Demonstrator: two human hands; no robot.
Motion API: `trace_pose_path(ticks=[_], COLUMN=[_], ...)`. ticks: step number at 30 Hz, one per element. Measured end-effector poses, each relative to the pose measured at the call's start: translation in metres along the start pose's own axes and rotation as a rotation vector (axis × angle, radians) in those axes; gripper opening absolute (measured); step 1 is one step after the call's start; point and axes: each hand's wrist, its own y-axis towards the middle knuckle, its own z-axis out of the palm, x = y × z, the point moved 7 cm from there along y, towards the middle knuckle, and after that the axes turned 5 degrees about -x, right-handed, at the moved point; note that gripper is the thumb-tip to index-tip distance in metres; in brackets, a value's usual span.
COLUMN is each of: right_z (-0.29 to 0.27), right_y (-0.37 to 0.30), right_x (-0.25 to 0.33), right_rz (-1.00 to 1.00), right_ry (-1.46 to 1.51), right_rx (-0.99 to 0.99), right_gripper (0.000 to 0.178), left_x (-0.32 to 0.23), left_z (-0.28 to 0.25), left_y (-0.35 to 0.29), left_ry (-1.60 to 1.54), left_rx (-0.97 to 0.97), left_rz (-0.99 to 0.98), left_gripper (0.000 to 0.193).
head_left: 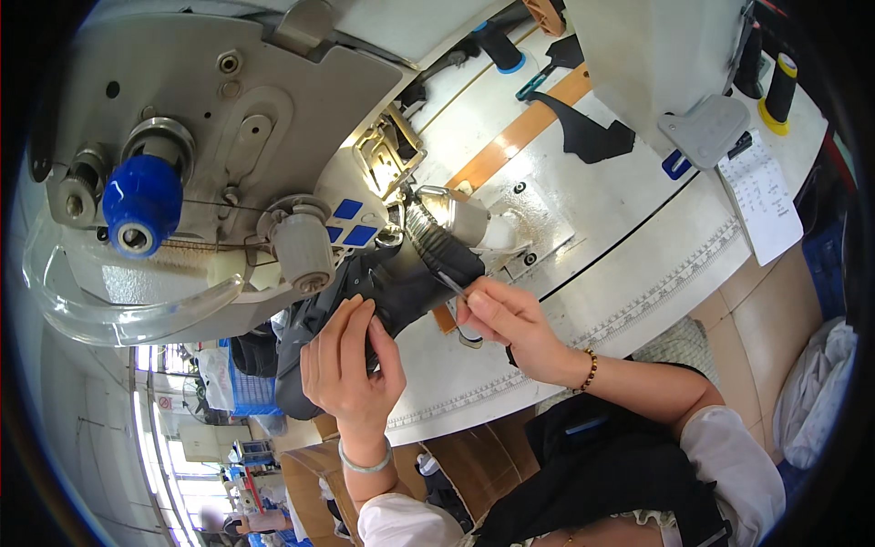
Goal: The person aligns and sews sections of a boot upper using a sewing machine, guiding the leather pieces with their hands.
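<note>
A black leather piece [401, 290] with a gathered, pleated edge lies over the narrow post of a sewing machine [301, 100]. My left hand [354, 360] has its fingers curved over the leather at its left part, the thumb to the side, gripping it. In my right hand [512, 326], thumb and forefinger pinch a slim metal tool [452, 284]. Its tip touches the leather by the pleats; whether it is an awl or tweezers I cannot tell. The pleats run up to the lit presser foot area [392, 214]. The needle itself is hard to make out.
A blue thread spool [141, 205] sits on the machine at left. Across the white table [629, 260] lie a cut black piece [588, 132], an orange strip [510, 137], a tape dispenser [706, 128] and a paper sheet [761, 201]. Below the table edge stands a cardboard box [492, 456].
</note>
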Motion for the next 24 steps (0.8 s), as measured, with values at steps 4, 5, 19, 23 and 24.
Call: trace_pose_path(ticks=[4,5,19,23,24], right_z=[-0.005,-0.006,-0.007,-0.007,-0.007], right_y=[-0.001,0.0,-0.007,-0.002,-0.001], right_x=[0.005,0.008,0.001,0.006,0.006], right_rz=[-0.019,-0.05,0.12,0.066,0.065], right_ry=[0.104,0.084,-0.067,-0.155,-0.175], right_rx=[-0.007,-0.027,0.016,-0.006,-0.006], right_gripper=[0.03,0.032,0.032,0.034,0.034], left_x=[0.0,0.001,0.001,0.002,0.002], left_z=[0.001,0.001,0.0,0.0,0.0], left_y=[-0.001,-0.001,0.0,-0.002,-0.002], left_ry=[0.007,0.007,0.006,0.013,0.014], left_rx=[0.0,0.001,-0.003,0.004,0.004], left_rz=[0.009,0.009,0.005,-0.002,-0.003], left_gripper=[0.016,0.016,0.015,0.015,0.015])
